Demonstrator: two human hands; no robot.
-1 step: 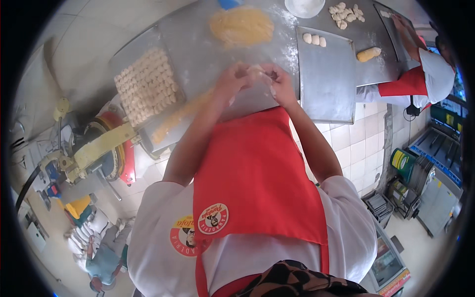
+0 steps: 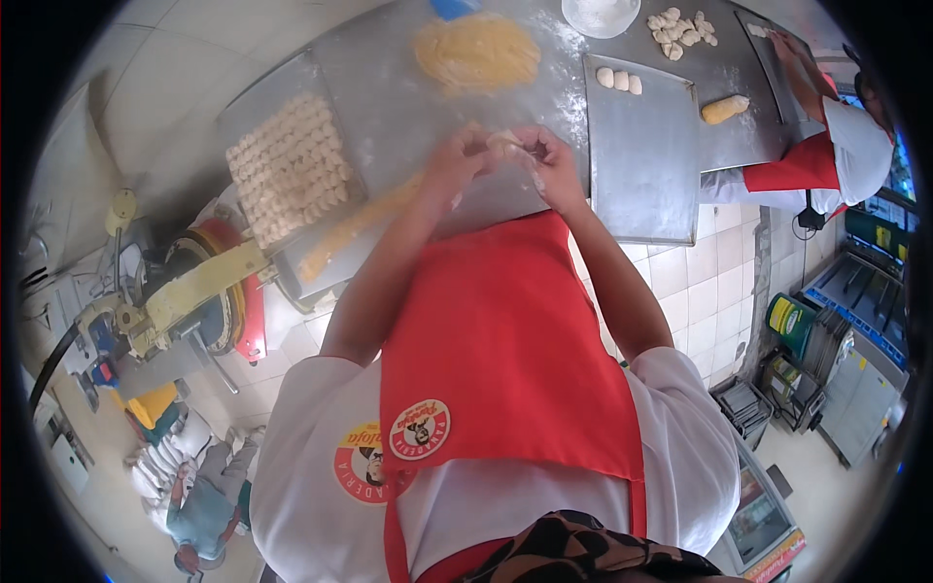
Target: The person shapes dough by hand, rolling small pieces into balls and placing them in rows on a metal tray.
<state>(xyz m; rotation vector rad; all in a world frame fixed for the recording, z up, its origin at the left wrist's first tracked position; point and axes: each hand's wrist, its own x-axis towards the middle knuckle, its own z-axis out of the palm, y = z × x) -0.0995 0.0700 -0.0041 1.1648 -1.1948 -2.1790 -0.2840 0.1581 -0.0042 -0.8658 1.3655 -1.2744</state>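
Note:
Over the near edge of the metal worktable (image 2: pixel 384 107), my two hands are raised close together around a small piece of pale dough (image 2: pixel 502 143). My left hand (image 2: pixel 457 163) pinches the dough from its left side. From the other side my right hand (image 2: pixel 552 165) grips it with bent fingers, and flour whitens the skin. A long yellow dough strip (image 2: pixel 362 229) lies beside my left forearm, partly hidden by it. Farther back rests a big flattened mass of yellow dough (image 2: pixel 476 53).
At left sits a tray of dough pieces in rows (image 2: pixel 292 170). Right of my hands, a metal tray (image 2: pixel 643 165) holds three dough balls (image 2: pixel 618 80). Beyond are a white bowl (image 2: pixel 601 14), small dough pieces (image 2: pixel 680 31) and a yellow roll (image 2: pixel 725 108). A co-worker (image 2: pixel 846 146) stands far right.

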